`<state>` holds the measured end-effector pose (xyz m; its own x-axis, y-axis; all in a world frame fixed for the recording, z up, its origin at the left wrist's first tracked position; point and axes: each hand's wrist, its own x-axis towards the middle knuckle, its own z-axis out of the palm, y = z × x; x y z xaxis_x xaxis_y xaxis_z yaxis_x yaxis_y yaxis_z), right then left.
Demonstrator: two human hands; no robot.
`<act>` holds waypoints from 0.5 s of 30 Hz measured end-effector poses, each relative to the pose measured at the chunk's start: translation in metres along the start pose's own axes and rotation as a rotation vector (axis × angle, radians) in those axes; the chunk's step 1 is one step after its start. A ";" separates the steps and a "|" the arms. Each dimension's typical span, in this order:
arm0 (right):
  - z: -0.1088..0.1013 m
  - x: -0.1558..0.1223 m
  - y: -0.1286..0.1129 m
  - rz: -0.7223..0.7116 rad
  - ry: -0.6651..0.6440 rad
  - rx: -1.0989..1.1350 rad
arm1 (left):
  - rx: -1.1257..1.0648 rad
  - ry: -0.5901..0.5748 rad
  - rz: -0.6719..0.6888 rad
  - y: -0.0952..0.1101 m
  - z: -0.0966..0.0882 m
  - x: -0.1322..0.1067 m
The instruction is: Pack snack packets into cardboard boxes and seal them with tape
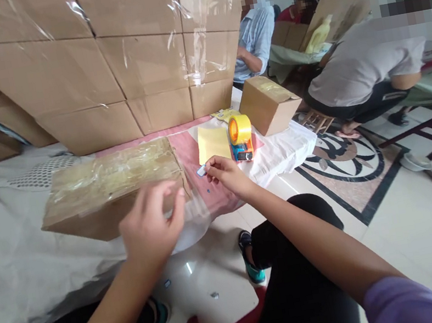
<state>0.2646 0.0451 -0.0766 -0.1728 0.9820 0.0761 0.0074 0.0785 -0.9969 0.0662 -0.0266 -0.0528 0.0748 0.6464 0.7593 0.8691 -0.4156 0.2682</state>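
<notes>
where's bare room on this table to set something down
Bare cloth lies left of the taped box, up to the stacked cartons. A narrow pink strip runs between that box and the yellow sheet. Crowded: sheet, tape dispenser, small box, right hand pinching a label.

The single head-worn camera looks forward and down, close over the tape-wrapped brown cardboard box [112,188] at frame centre; stacked brown cartons [98,65] fill the upper left.

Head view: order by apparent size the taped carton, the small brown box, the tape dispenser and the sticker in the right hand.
1. taped carton, largest, though it is also nearest the camera
2. small brown box
3. tape dispenser
4. sticker, pinched by the right hand
</notes>
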 end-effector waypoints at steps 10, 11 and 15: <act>0.026 0.024 0.025 0.313 -0.087 0.390 | 0.188 0.011 -0.026 -0.057 -0.012 0.023; 0.027 0.024 0.024 0.326 -0.080 0.396 | 0.184 0.009 -0.059 -0.059 -0.012 0.023; 0.030 0.024 0.021 0.370 -0.147 0.383 | 0.181 0.037 -0.126 -0.063 -0.015 0.023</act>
<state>0.2315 0.0649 -0.0964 -0.3625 0.8958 -0.2572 -0.2604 -0.3623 -0.8949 0.0055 0.0047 -0.0436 -0.0552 0.6607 0.7487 0.9441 -0.2094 0.2545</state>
